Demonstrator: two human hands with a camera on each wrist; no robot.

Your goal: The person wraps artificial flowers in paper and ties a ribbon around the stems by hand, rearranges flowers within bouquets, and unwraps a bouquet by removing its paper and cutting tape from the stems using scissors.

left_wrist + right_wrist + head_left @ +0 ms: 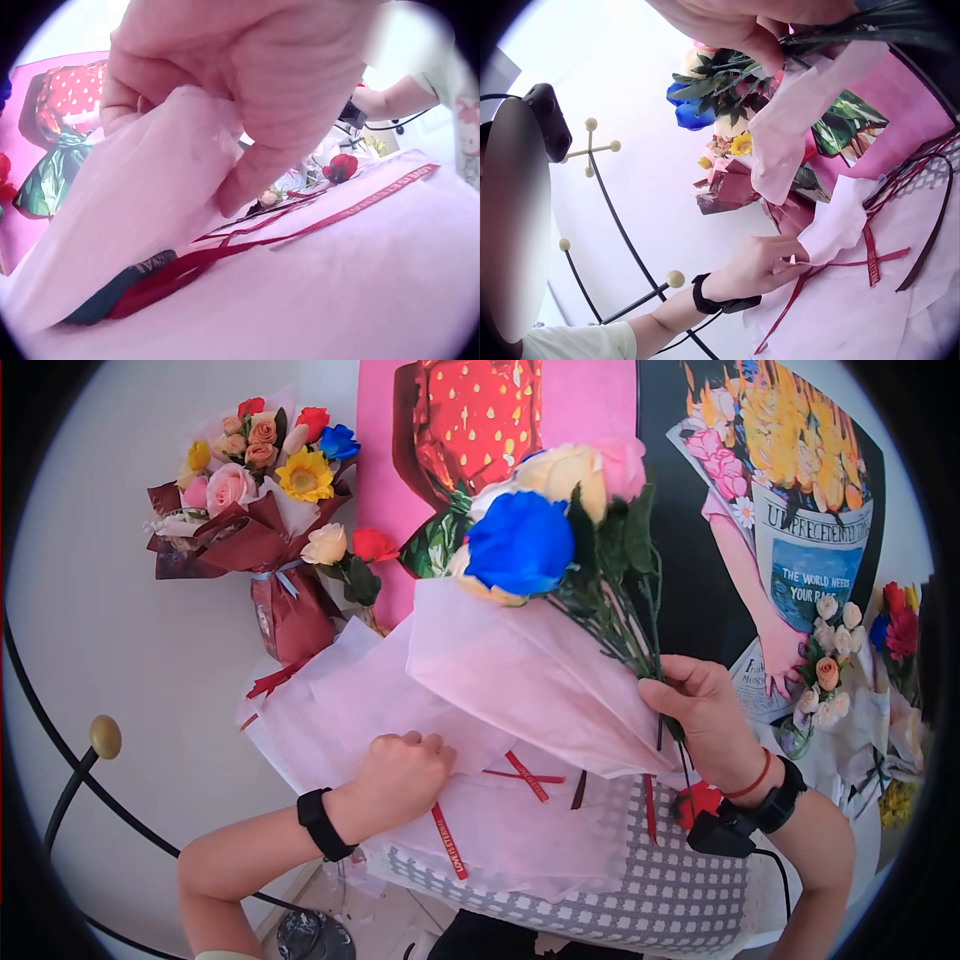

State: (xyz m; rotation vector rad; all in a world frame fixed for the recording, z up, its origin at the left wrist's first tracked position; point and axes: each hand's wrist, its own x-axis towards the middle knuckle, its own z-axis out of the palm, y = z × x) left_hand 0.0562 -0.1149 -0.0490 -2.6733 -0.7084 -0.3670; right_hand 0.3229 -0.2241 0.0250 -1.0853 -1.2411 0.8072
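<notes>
My right hand [712, 722] grips the green stems [625, 630] of a bunch of artificial flowers. A large blue rose [522, 542] shows at the front of the bunch, with cream [565, 478] and pink blooms around it. Pale pink wrapping paper [530, 670] runs along the bunch, its corner close to the right fingers. Lower on the left, my left hand [400, 785] pinches the edge of a thin pink sheet [150, 180] between thumb and fingers, as the left wrist view shows. Red printed ribbons [527, 775] lie on the paper beside this hand.
A finished-looking bouquet in dark red wrap [290, 585] lies at the back left, with loose roses [326, 545] beside it. More flowers [828, 672] stand at the right. The paper covers part of a grey checked cloth [690, 870]. A black rack with round knobs [105, 737] is at the left.
</notes>
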